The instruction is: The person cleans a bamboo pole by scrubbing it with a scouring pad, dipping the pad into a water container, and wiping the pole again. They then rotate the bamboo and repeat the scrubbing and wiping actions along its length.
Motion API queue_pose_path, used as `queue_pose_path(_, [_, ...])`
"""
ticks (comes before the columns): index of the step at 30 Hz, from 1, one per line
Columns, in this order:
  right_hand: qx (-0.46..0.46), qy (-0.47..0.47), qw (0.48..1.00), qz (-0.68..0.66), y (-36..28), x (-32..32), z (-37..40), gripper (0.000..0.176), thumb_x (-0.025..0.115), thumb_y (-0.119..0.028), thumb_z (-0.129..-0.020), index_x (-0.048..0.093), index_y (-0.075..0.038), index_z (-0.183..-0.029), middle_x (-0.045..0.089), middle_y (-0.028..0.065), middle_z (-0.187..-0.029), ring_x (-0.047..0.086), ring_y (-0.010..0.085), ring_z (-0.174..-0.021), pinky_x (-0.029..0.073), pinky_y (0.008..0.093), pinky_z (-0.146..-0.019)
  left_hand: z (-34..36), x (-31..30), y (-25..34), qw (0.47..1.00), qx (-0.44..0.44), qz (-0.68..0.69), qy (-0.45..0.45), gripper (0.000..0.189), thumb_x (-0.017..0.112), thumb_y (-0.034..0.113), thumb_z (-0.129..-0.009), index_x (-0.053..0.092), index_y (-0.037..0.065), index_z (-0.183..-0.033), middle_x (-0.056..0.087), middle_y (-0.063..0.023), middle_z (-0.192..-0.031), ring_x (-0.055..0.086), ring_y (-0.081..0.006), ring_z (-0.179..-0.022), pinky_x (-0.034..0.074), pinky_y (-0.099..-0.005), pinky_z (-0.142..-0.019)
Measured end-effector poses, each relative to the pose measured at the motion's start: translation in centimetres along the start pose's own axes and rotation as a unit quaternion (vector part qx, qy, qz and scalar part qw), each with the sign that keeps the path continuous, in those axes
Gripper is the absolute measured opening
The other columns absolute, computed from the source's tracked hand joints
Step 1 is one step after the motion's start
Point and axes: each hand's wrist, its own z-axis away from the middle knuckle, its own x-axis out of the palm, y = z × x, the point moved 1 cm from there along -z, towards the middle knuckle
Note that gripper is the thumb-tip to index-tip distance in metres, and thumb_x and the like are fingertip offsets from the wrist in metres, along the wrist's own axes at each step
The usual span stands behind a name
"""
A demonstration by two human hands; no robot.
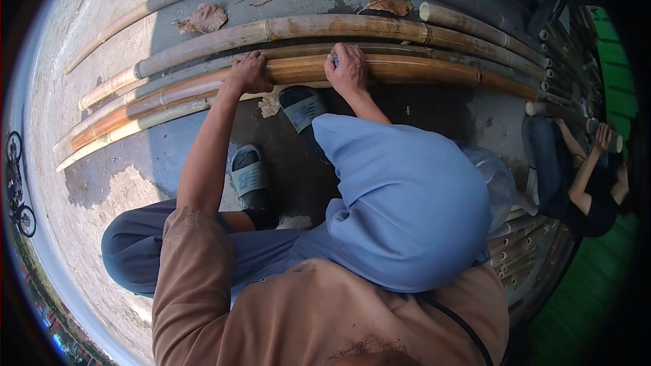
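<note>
A long tan bamboo pole [420, 71] lies across the ground in front of me. My left hand [248, 73] rests on top of it, fingers curled over the pole. A little to the right, my right hand [348, 68] presses down on the same pole, closed around a small dark blue-grey object [335, 59] that I cannot identify. My feet in grey sandals [249, 175] stand just below the pole, and my blue sleeve covers the right arm.
Several more bamboo poles [319, 27] lie side by side beyond and beside the one I touch. Dry leaves [202, 19] sit among them. Another person [583, 176] sits at the right near stacked poles. A bicycle [17, 190] stands at far left.
</note>
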Motion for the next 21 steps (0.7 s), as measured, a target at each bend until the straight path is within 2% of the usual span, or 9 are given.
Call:
queue_pose_path(2, [0.029, -0.037, 0.999, -0.004, 2.4, -1.9, 0.3, 0.014, 0.069, -0.012, -0.085, 0.058, -0.006, -0.091, 0.065, 0.0166, -0.084, 0.065, 0.0411, -0.087, 0.052, 0.0521, -0.082, 1.1, -0.7, 0.5, 1.000, 0.012, 0.013, 0.005, 0.081, 0.089, 0.040, -0.065, 0.059, 0.009, -0.134, 0.058, -0.0163, -0.143, 0.052, -0.0359, -0.141, 0.046, -0.0590, -0.111])
queue_pose_path(4, [0.060, 0.025, 0.997, 0.045, 7.2, -4.2, 1.5, 0.011, 0.067, -0.011, -0.086, 0.060, -0.006, -0.093, 0.067, 0.0172, -0.085, 0.066, 0.0418, -0.086, 0.052, 0.0533, -0.082, 1.2, -0.6, 0.5, 0.999, 0.020, 0.008, 0.030, 0.080, 0.091, 0.038, -0.065, 0.060, 0.009, -0.132, 0.058, -0.0156, -0.144, 0.052, -0.0360, -0.141, 0.047, -0.0571, -0.111])
queue_pose_path(8, [0.140, 0.067, 0.973, 0.172, 14.9, -9.9, 2.5, 0.011, 0.063, -0.012, -0.086, 0.061, -0.005, -0.095, 0.068, 0.0203, -0.088, 0.065, 0.0462, -0.087, 0.052, 0.0570, -0.081, 1.5, -1.0, 1.6, 0.998, 0.015, -0.007, 0.061, 0.085, 0.096, 0.044, -0.062, 0.060, 0.010, -0.130, 0.062, -0.0130, -0.131, 0.057, -0.0350, -0.134, 0.049, -0.0567, -0.105])
queue_pose_path(11, [0.116, 0.036, 0.976, 0.180, 12.3, -6.8, 1.7, 0.011, 0.064, -0.011, -0.085, 0.059, -0.005, -0.093, 0.065, 0.0195, -0.087, 0.064, 0.0443, -0.087, 0.051, 0.0560, -0.080, 1.2, -1.1, 2.0, 0.999, -0.002, -0.014, 0.047, 0.090, 0.098, 0.050, -0.061, 0.061, 0.009, -0.132, 0.063, -0.0124, -0.134, 0.057, -0.0338, -0.135, 0.049, -0.0564, -0.106])
queue_pose_path(12, [0.113, 0.007, 0.984, 0.136, 8.7, -5.0, 1.0, 0.012, 0.065, -0.011, -0.085, 0.058, -0.005, -0.093, 0.065, 0.0189, -0.086, 0.064, 0.0438, -0.088, 0.051, 0.0544, -0.082, 1.1, -1.2, 2.1, 0.999, -0.007, -0.017, 0.036, 0.092, 0.098, 0.051, -0.061, 0.061, 0.009, -0.134, 0.063, -0.0121, -0.136, 0.057, -0.0332, -0.135, 0.049, -0.0562, -0.106])
queue_pose_path(16, [-0.038, -0.019, 0.999, -0.002, 0.4, 1.2, 0.5, 0.011, 0.065, -0.006, -0.084, 0.055, -0.005, -0.089, 0.063, 0.0184, -0.085, 0.064, 0.0427, -0.089, 0.051, 0.0536, -0.084, 1.2, -1.1, 1.4, 0.997, 0.016, 0.011, 0.072, 0.083, 0.097, 0.046, -0.062, 0.061, 0.010, -0.128, 0.064, -0.0132, -0.129, 0.059, -0.0348, -0.131, 0.049, -0.0542, -0.105])
queue_pose_path(18, [0.000, -0.058, 0.998, -0.017, 2.2, -0.6, 0.4, 0.011, 0.065, -0.007, -0.085, 0.056, -0.004, -0.091, 0.064, 0.0188, -0.087, 0.065, 0.0423, -0.089, 0.051, 0.0535, -0.083, 1.5, -1.0, 0.6, 0.997, 0.037, 0.026, 0.060, 0.081, 0.096, 0.045, -0.063, 0.061, 0.011, -0.128, 0.064, -0.0137, -0.129, 0.059, -0.0352, -0.131, 0.049, -0.0529, -0.106])
queue_pose_path(19, [-0.003, -0.040, 0.999, 0.007, 4.1, -2.2, 0.6, 0.011, 0.065, -0.009, -0.086, 0.058, -0.004, -0.093, 0.065, 0.0191, -0.088, 0.065, 0.0419, -0.090, 0.052, 0.0533, -0.082, 1.4, -0.2, 0.2, 0.994, 0.047, 0.024, 0.095, 0.080, 0.096, 0.042, -0.063, 0.061, 0.013, -0.129, 0.064, -0.0139, -0.129, 0.060, -0.0358, -0.129, 0.049, -0.0518, -0.106])
queue_pose_path(21, [0.071, 0.004, 0.992, 0.105, 9.1, -5.9, 1.5, 0.010, 0.063, -0.010, -0.089, 0.060, -0.004, -0.096, 0.067, 0.0197, -0.092, 0.066, 0.0444, -0.092, 0.053, 0.0547, -0.083, 1.2, -0.2, 0.3, 0.994, 0.042, 0.018, 0.103, 0.080, 0.096, 0.042, -0.063, 0.061, 0.012, -0.130, 0.064, -0.0137, -0.129, 0.060, -0.0357, -0.129, 0.049, -0.0519, -0.106])
